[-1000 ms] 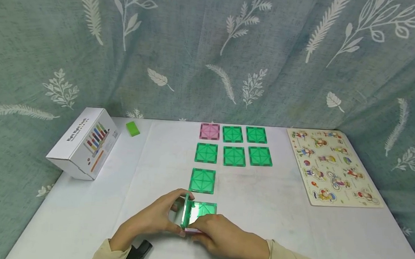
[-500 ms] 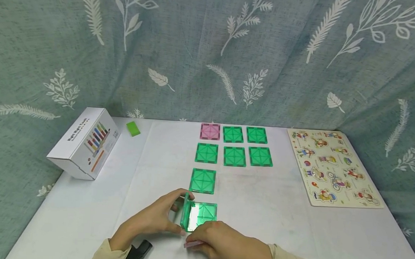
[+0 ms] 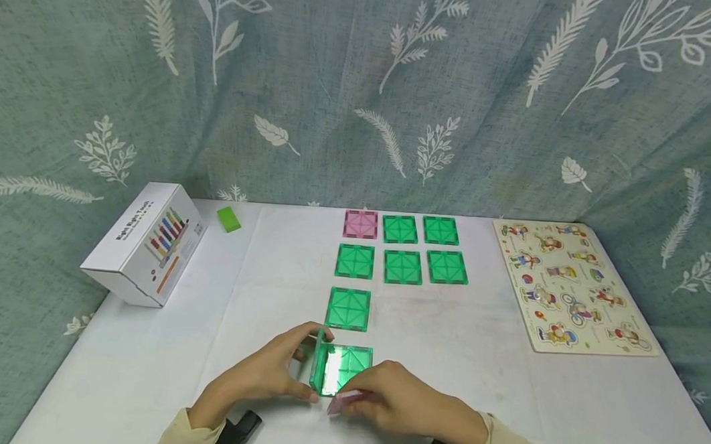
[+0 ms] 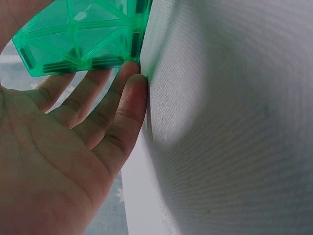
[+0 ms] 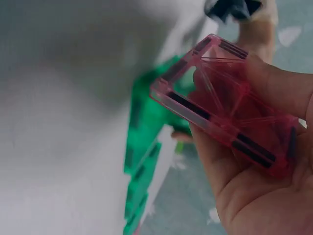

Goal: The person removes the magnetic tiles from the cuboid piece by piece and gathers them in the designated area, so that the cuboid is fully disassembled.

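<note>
My left hand (image 3: 269,367) grips an upright green magnetic tile (image 3: 318,364) by its far and near edges, thumb nearest me. This tile stands along the left side of a flat green magnetic tile (image 3: 348,369) on the white table. In the left wrist view, fingertips meet the edge of the upright green tile (image 4: 78,34) close to the cloth. My right hand (image 3: 403,399) pinches a see-through pink magnetic tile (image 3: 348,399), tilted, by the flat tile's near right corner. The right wrist view shows the pink tile (image 5: 225,103) between thumb and fingers, dark magnets along its edges.
Ahead lies a single green tile (image 3: 347,309), then rows of green tiles (image 3: 403,267) and one flat pink tile (image 3: 361,224). A white box (image 3: 143,244) and a small green block (image 3: 228,219) are at left; a picture puzzle board (image 3: 572,287) is at right.
My right hand has drawn the pink tile away from the near edge of the flat green tile, then shifted right and tilted it. My left hand stays put.
</note>
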A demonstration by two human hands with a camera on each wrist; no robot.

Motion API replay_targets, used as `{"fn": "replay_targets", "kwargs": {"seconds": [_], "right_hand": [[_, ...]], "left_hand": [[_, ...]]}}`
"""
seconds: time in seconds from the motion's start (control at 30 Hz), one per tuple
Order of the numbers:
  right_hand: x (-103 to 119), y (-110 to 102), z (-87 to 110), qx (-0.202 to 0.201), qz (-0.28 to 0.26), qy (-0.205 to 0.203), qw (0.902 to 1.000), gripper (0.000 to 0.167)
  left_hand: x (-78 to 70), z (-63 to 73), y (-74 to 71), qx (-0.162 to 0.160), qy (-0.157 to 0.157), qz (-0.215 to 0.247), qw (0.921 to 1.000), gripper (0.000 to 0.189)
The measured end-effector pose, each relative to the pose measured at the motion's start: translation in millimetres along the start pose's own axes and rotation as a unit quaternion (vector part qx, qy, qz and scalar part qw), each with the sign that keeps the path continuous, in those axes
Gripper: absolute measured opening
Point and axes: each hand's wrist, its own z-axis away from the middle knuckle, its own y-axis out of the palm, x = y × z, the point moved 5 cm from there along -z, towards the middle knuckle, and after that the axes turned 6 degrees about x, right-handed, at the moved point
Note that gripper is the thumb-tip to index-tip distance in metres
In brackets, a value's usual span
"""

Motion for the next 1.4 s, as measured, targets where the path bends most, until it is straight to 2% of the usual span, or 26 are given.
{"fn": "replay_targets", "kwargs": {"seconds": [0.27,0.33,0.43,0.57,0.7,0.8,0.9,1.0,1.17,1.27,1.4], "right_hand": [[-13,-29,9.5,0.005,-0.038,0.052,0.9980,0.029],[-17,-37,12.0,-0.011,-0.036,0.067,0.9970,0.030],[-28,-50,15.7,-0.065,-0.001,0.100,0.9929,0.030],[-43,-64,19.6,-0.141,0.080,0.150,0.9752,0.033],[-58,-71,18.8,-0.191,0.149,0.183,0.9527,0.034],[-70,-74,16.7,-0.209,0.176,0.199,0.9413,0.034],[-81,-75,15.1,-0.217,0.188,0.212,0.9342,0.034],[-89,-73,13.8,-0.220,0.186,0.217,0.9328,0.033],[-94,-66,8.2,-0.204,0.196,0.194,0.9394,0.031],[-94,-62,6.0,-0.176,0.207,0.181,0.9454,0.036],[-93,-57,5.5,-0.120,0.196,0.186,0.9553,0.051]], "left_hand": [[-1.4,0.9,0.3,-0.002,0.003,0.000,1.0000,0.086],[-1.7,0.8,0.5,-0.003,0.003,-0.001,1.0000,0.086],[-1.5,0.5,1.0,-0.003,0.000,0.003,1.0000,0.086],[-1.2,0.1,2.1,-0.002,-0.003,0.002,1.0000,0.086],[-0.6,0.7,2.1,-0.002,-0.005,-0.002,1.0000,0.087],[0.1,0.6,1.6,-0.001,-0.008,0.000,1.0000,0.087],[-0.3,0.0,1.5,0.001,-0.007,0.001,1.0000,0.086],[-1.4,-0.8,1.9,0.003,-0.002,-0.002,1.0000,0.086],[-3.9,-1.3,1.4,0.000,0.015,-0.013,0.9998,0.084],[-3.9,-1.7,1.6,0.000,0.015,-0.014,0.9998,0.084],[-2.3,-0.9,1.9,-0.001,0.006,-0.013,0.9999,0.086]]}}
